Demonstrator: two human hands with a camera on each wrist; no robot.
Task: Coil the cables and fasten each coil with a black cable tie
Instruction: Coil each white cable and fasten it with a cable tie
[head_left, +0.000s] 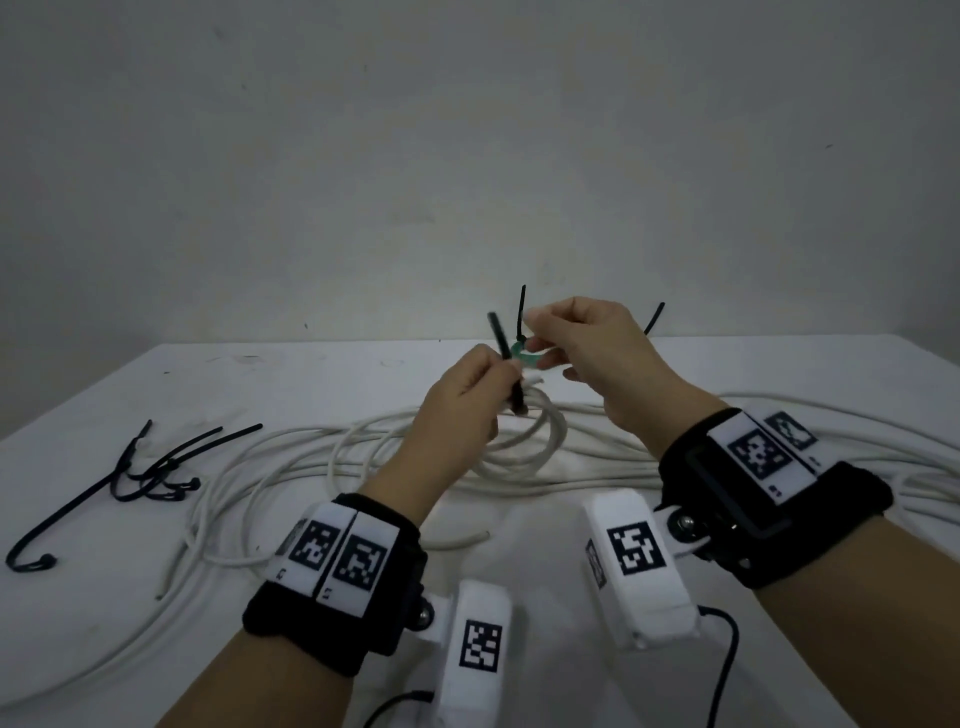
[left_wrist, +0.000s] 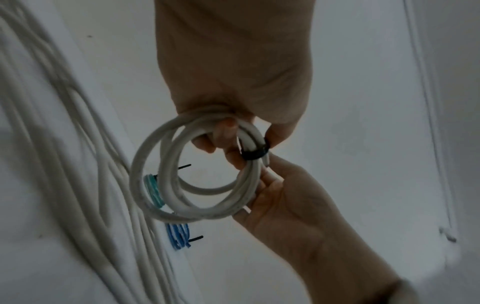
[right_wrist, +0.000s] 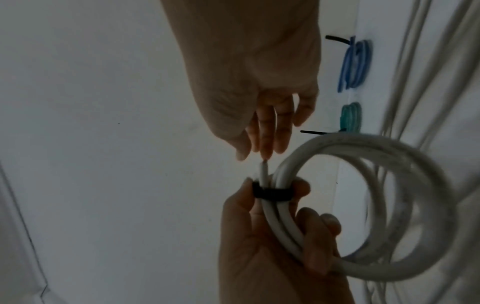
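My left hand (head_left: 496, 376) grips a small coil of white cable (head_left: 524, 447) above the table. A black cable tie (head_left: 501, 358) circles the bundle at my fingers, its tail pointing up. From the left wrist the tie (left_wrist: 255, 153) shows as a band round the coil (left_wrist: 192, 185); from the right wrist it (right_wrist: 272, 193) sits just below the free cable end (right_wrist: 263, 170). My right hand (right_wrist: 265, 152) hovers with straight fingers, one tip touching that end, and holds nothing.
A tied green coil (head_left: 525, 354) (right_wrist: 350, 117) and a tied blue coil (right_wrist: 355, 63) lie near the table's far edge. Several spare black ties (head_left: 150, 473) lie at the left. Long loose white cables (head_left: 291, 467) sprawl across the white table (head_left: 727, 364).
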